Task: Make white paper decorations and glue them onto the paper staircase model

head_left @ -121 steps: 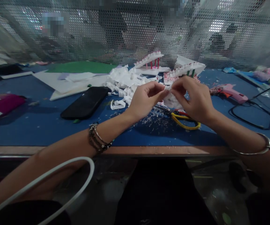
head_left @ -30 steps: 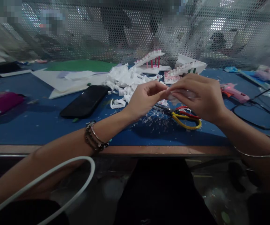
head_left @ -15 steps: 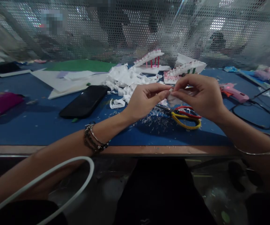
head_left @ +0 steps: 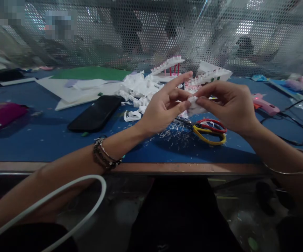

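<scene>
Between my fingertips is a small piece of white paper, crumpled and thin. My left hand pinches its left side with thumb and a bent finger, while the index finger points up and away. From the other side my right hand grips it between thumb and index finger. Just below lie scissors with one red and one yellow handle, their blades partly hidden behind my left hand. Fine white shreds are scattered on the blue table around them. Behind my left hand sits a heap of torn white paper.
Left of my hands lies a black phone, with white sheets and a green sheet behind it. Small white stair models stand at the back. On the right are a pink glue gun and its black cable.
My left index finger has lifted off the paper and now points upward. The paper shows more between my fingertips, and my right hand has shifted slightly right.
</scene>
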Demonstrator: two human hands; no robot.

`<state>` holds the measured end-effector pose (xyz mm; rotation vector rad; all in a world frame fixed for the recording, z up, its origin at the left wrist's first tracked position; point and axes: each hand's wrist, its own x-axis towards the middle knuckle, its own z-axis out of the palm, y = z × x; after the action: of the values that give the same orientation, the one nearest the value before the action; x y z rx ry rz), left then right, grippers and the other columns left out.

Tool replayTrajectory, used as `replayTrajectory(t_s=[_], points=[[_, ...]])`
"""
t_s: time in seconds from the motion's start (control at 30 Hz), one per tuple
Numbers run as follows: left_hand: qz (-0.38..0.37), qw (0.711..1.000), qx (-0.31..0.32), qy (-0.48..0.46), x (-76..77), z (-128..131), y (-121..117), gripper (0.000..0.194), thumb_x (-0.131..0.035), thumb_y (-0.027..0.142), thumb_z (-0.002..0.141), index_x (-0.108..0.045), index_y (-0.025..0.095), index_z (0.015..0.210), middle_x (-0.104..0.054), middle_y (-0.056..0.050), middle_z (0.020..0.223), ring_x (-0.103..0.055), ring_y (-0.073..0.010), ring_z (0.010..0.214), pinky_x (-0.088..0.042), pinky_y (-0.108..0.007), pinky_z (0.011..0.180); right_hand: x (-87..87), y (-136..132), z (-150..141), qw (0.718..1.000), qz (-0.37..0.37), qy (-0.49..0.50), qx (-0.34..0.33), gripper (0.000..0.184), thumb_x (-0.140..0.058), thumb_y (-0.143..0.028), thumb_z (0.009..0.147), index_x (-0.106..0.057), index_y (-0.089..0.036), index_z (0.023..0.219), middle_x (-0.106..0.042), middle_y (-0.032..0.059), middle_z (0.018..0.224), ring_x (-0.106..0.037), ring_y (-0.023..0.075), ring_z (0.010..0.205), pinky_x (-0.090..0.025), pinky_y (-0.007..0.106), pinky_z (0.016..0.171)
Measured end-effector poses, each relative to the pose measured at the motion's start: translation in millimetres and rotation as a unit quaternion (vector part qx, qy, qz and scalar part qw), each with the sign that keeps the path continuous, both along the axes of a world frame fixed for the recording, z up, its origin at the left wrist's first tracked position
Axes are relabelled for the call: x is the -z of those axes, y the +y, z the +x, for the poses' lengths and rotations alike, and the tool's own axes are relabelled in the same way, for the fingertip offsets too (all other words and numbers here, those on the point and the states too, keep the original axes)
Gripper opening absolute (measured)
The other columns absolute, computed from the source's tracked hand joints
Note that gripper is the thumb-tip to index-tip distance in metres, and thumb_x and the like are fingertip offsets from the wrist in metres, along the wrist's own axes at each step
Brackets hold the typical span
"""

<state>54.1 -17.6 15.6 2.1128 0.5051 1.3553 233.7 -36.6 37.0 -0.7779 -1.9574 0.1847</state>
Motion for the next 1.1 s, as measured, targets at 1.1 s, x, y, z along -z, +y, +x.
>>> replayTrajectory(t_s=[1.1], points=[[0.013,1.0,-0.002,-0.002,0.8,0,-5,0.021,-0.062,0.034,0.077,-0.066,0.014,0.076,-0.064,-0.002,0.071,-0.058,-0.0082,0.062,-0.048,-0.02,0.057,5.2,-1,1,0.999,0.028,-0.04,-0.002,0.018,-0.062,-0.035,0.076,-0.057,-0.019,0.07,-0.058,-0.0016,0.065,-0.051,0.0079,0.056,-0.043,0.021,0.047]])
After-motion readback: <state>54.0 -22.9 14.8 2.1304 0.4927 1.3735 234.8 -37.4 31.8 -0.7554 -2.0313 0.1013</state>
